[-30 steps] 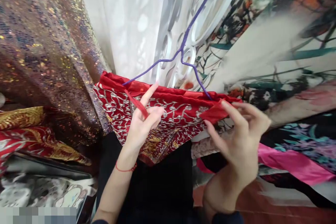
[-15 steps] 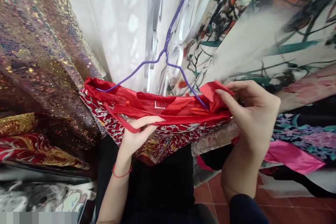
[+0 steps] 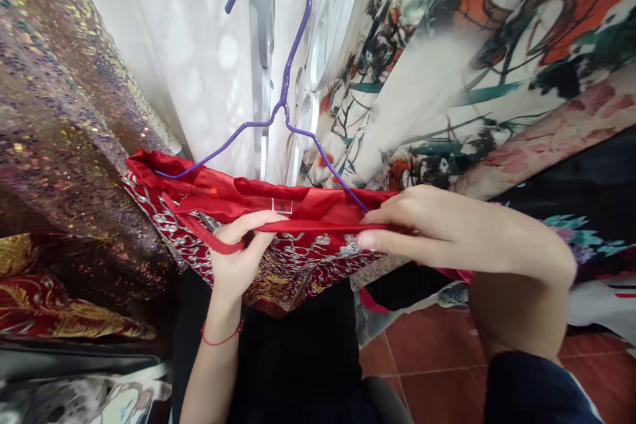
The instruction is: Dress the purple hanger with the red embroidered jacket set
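In the head view, we pinch the front waist edge of the red garment [image 3: 318,245] with our left hand [image 3: 237,262], a red strap [image 3: 211,238] lying against it. Our right hand [image 3: 447,232] is clamped on the same edge farther right — near one arm of the purple hanger [image 3: 285,89], whose arms reach into the open waist. Inside, a label [image 3: 282,206] reads S. Sequinned fabric [image 3: 54,99] hangs left — patterned fabric [image 3: 422,79] right.

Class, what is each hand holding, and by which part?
The left hand and right hand both pinch the red garment by the near edge of its open top.
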A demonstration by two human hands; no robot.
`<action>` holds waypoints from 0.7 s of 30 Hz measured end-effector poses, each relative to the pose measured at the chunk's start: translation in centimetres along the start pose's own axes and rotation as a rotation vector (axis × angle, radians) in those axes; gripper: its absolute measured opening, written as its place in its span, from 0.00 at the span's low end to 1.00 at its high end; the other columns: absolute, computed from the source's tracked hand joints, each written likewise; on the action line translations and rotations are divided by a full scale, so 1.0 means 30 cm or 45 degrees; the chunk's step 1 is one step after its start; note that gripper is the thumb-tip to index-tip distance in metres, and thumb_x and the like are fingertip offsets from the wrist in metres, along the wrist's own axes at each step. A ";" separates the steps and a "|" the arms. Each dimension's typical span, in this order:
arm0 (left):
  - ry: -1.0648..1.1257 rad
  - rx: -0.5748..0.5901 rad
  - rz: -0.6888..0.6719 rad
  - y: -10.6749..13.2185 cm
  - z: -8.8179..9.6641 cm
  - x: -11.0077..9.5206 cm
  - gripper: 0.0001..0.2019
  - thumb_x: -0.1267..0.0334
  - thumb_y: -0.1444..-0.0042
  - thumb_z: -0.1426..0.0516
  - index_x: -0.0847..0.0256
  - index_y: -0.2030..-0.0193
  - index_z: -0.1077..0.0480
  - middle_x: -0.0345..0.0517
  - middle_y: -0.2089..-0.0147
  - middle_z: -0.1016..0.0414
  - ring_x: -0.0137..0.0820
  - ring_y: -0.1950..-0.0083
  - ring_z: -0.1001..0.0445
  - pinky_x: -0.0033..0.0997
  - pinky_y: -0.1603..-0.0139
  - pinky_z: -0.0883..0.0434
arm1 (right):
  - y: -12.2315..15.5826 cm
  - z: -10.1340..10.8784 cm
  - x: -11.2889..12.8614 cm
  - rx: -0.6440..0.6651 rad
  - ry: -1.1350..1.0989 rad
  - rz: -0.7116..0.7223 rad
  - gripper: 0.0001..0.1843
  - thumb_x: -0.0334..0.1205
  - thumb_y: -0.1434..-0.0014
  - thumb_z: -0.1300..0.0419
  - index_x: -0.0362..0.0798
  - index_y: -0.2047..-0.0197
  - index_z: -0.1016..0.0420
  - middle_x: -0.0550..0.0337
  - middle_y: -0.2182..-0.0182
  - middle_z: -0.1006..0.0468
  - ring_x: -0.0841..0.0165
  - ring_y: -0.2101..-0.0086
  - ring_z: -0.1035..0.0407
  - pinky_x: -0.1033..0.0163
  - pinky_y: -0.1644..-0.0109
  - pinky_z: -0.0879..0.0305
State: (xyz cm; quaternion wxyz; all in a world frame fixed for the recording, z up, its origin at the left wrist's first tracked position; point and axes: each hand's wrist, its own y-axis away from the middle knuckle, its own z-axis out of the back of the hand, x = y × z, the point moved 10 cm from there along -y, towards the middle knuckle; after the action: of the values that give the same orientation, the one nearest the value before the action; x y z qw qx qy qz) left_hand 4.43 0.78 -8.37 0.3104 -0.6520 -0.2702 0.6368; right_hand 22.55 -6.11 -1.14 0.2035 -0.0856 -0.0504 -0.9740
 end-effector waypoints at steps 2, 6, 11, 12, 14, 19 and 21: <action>-0.003 -0.029 0.026 -0.004 0.008 0.005 0.04 0.65 0.41 0.36 0.58 0.62 0.17 0.42 0.64 0.16 0.29 0.64 0.19 0.26 0.60 0.22 | -0.011 -0.005 0.001 0.082 0.032 0.022 0.29 0.66 0.35 0.47 0.50 0.70 0.23 0.65 0.83 0.33 0.72 0.81 0.39 0.63 0.72 0.46; 0.031 -0.030 0.039 -0.015 0.013 0.003 0.04 0.64 0.40 0.36 0.58 0.61 0.18 0.42 0.63 0.16 0.29 0.63 0.19 0.26 0.59 0.23 | -0.031 0.040 -0.020 -0.026 -0.007 -0.009 0.26 0.64 0.38 0.43 0.50 0.54 0.23 0.65 0.79 0.28 0.70 0.77 0.36 0.64 0.71 0.45; 0.074 -0.035 0.086 -0.022 0.002 0.020 0.04 0.63 0.40 0.36 0.57 0.61 0.18 0.41 0.63 0.17 0.27 0.65 0.22 0.24 0.62 0.25 | -0.031 -0.007 -0.035 0.139 0.055 -0.052 0.24 0.62 0.37 0.42 0.49 0.67 0.24 0.65 0.81 0.31 0.72 0.79 0.41 0.63 0.71 0.48; 0.080 -0.035 0.109 -0.024 -0.002 0.028 0.05 0.62 0.40 0.36 0.58 0.61 0.18 0.42 0.63 0.17 0.27 0.66 0.22 0.25 0.62 0.25 | -0.030 -0.014 -0.044 0.144 0.123 -0.076 0.24 0.62 0.37 0.42 0.49 0.69 0.25 0.64 0.81 0.32 0.72 0.79 0.41 0.63 0.71 0.49; 0.097 -0.037 0.152 -0.031 -0.008 0.042 0.07 0.60 0.40 0.36 0.58 0.60 0.18 0.43 0.63 0.18 0.27 0.67 0.24 0.26 0.64 0.26 | -0.033 -0.004 -0.057 0.048 0.190 -0.093 0.21 0.58 0.35 0.43 0.49 0.68 0.25 0.64 0.80 0.31 0.72 0.79 0.41 0.63 0.70 0.50; 0.153 0.208 0.340 -0.046 -0.071 0.092 0.10 0.57 0.40 0.37 0.59 0.56 0.20 0.40 0.71 0.24 0.23 0.75 0.36 0.24 0.73 0.36 | -0.032 0.065 -0.111 -0.539 0.377 -0.188 0.11 0.46 0.33 0.44 0.51 0.62 0.24 0.62 0.77 0.26 0.69 0.76 0.37 0.63 0.68 0.48; 0.229 0.299 0.440 -0.029 -0.094 0.115 0.17 0.55 0.38 0.38 0.57 0.44 0.24 0.35 0.77 0.34 0.23 0.77 0.42 0.25 0.75 0.40 | -0.011 0.082 -0.101 -0.843 0.473 -0.268 0.08 0.43 0.35 0.42 0.49 0.60 0.24 0.56 0.70 0.22 0.65 0.70 0.32 0.61 0.63 0.44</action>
State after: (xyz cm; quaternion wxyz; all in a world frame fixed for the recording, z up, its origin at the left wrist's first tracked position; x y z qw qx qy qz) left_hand 7.43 3.76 -9.99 0.2934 -0.7022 -0.0497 0.6469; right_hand 25.50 -4.30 0.67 0.0694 0.0369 0.2958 -0.9520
